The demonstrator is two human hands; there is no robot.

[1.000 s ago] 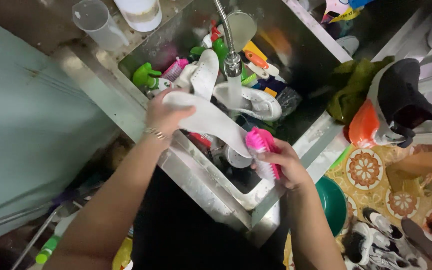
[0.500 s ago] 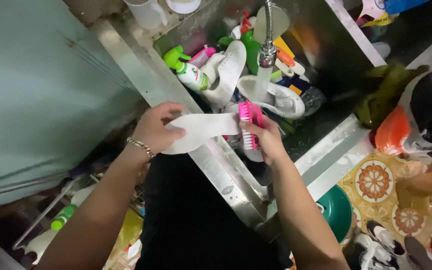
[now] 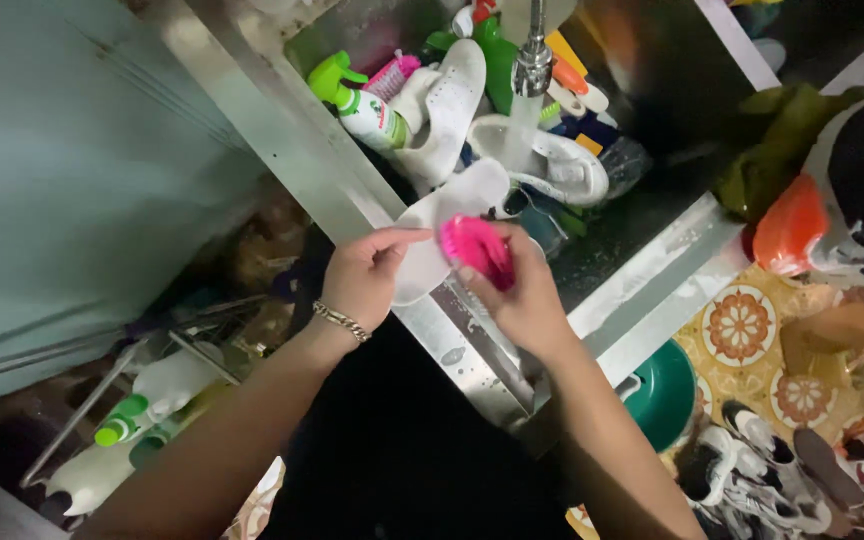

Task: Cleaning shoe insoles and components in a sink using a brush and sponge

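Left hand point(image 3: 367, 275) reaches in from lower left, bracelet on the wrist, fingers curled shut around the near end of a white shoe insole point(image 3: 447, 225), thumb on top. Right hand point(image 3: 522, 300) comes in from lower right, fingers wrapped closed around a pink scrub brush point(image 3: 477, 248), which sits pressed on the insole's middle part. Insole is held over the front rim of the steel sink point(image 3: 472, 350), just above the edge; long axis runs from lower left up to upper right, far rounded end pointing toward the tap point(image 3: 532, 60) and its stream of water. Both forearms angle inward, hands just beside each other. Sink basin is crowded: white sneaker point(image 3: 447, 105) upright against the left wall, another white sneaker point(image 3: 552, 160) lying under the tap, green spray bottle point(image 3: 357, 100) at the left rim, mixed bottles behind. Little free room inside the basin; open space only at the near rim. Right of the sink, a green basin point(image 3: 667, 390) and shoes on a patterned floor point(image 3: 752, 330).
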